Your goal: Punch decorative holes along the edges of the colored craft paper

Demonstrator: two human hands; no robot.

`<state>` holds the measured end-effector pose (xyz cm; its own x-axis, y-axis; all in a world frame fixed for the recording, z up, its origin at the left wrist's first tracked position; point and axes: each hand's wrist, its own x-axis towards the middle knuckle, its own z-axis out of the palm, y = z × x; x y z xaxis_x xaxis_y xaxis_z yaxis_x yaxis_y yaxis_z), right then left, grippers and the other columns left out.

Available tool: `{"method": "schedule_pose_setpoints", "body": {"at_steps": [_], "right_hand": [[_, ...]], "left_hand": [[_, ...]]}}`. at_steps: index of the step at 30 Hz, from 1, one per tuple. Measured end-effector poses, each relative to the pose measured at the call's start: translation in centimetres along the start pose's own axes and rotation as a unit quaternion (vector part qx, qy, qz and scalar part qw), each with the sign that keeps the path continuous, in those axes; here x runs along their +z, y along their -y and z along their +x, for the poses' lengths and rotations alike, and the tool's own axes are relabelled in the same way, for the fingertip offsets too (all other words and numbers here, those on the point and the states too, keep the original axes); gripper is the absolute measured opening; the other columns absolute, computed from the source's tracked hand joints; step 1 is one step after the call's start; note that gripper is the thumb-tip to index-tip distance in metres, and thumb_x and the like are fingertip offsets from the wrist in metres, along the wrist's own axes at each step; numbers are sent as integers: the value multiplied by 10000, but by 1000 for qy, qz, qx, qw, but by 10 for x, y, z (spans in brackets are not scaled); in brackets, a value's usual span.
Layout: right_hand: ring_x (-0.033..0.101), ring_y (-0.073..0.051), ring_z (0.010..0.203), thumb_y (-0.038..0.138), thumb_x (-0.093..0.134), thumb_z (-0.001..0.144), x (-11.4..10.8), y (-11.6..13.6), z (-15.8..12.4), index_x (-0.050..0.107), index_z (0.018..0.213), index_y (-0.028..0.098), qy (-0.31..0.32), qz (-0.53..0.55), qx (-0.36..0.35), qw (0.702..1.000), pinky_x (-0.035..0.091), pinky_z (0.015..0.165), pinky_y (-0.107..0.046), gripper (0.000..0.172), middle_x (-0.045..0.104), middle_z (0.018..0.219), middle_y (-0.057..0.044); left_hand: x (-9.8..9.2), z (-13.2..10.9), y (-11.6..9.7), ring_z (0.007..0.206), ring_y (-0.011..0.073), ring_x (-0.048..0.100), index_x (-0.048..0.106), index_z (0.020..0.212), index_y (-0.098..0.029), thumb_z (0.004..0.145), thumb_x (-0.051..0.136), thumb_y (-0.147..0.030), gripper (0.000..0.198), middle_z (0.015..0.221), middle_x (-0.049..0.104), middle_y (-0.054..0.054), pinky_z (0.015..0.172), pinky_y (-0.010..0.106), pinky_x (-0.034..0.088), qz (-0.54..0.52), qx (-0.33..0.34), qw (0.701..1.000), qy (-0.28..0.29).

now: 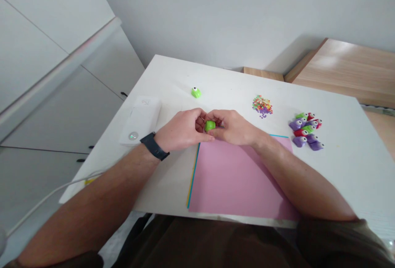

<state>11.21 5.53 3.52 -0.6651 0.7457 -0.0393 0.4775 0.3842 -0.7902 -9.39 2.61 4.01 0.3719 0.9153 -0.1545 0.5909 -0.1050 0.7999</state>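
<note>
Sitting between both hands' fingertips, the small green piece (210, 125) could slip or twist free if one side presses harder than the other, since its rounded body seems to offer little flat grip. The right forearm, crossing above the pink sheet (237, 177), might also nudge the stacked paper askew. The piece lies right of the left hand (185, 129) and left of the right hand (233, 126), near the sheet's far edge; whether it touches the counter (342, 149) I cannot tell. Both hands are curled nearly closed around it, thumbs towards the wearer, though how firmly each grips is hidden. Beyond them stands another green piece with an eye (196, 92); to the right are the colourful bits (262, 106) and a cluster of eyed pieces (307, 130). A white device (142, 116) lies left.
</note>
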Motion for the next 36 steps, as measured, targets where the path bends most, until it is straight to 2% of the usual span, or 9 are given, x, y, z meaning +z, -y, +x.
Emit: {"method": "schedule_pose_setpoints", "body": {"at_steps": [5, 10, 15, 25, 36], "right_hand": [[561, -136, 757, 212, 681, 809, -3, 2, -2, 669, 946, 196, 15, -11, -8, 1000, 395, 689, -263, 138, 664, 835, 18], [587, -148, 792, 230, 644, 853, -9, 7, -4, 687, 1012, 190, 16, -12, -9, 1000, 422, 723, -279, 170, 690, 882, -1], [616, -160, 831, 252, 635, 878, -15, 8, -5, 697, 1143, 182, 10, -10, 1, 1000, 450, 768, -298, 282, 713, 943, -18], [635, -169, 852, 302, 635, 902, -28, 0, -6, 703, 1146, 196, 7, 21, 15, 1000, 471, 788, -315, 274, 733, 984, -26], [643, -171, 862, 312, 642, 894, -31, -6, -6, 698, 1184, 190, 11, -14, 23, 1000, 476, 805, -317, 319, 731, 992, -34]], "left_hand": [[-1, -2, -1, 808, 200, 704, 627, 1107, -223, 691, 850, -401, 504, 956, 748, 10, 705, 321, 531, -5, 2, 1000, 7], [0, -1, 3, 839, 198, 719, 614, 1141, -222, 762, 780, -381, 444, 989, 755, 24, 720, 314, 532, -24, -11, 1000, 6], [0, 0, 4, 797, 195, 718, 613, 1157, -219, 773, 751, -373, 436, 923, 756, 10, 684, 309, 514, -12, -28, 1000, 7], [1, 1, 2, 806, 201, 720, 627, 1181, -226, 783, 734, -366, 436, 899, 758, 1, 704, 323, 518, -5, -40, 999, 29], [0, 0, 3, 882, 220, 727, 687, 1084, -208, 857, 662, -433, 320, 952, 774, 41, 768, 329, 534, 25, -15, 999, 22]]}}
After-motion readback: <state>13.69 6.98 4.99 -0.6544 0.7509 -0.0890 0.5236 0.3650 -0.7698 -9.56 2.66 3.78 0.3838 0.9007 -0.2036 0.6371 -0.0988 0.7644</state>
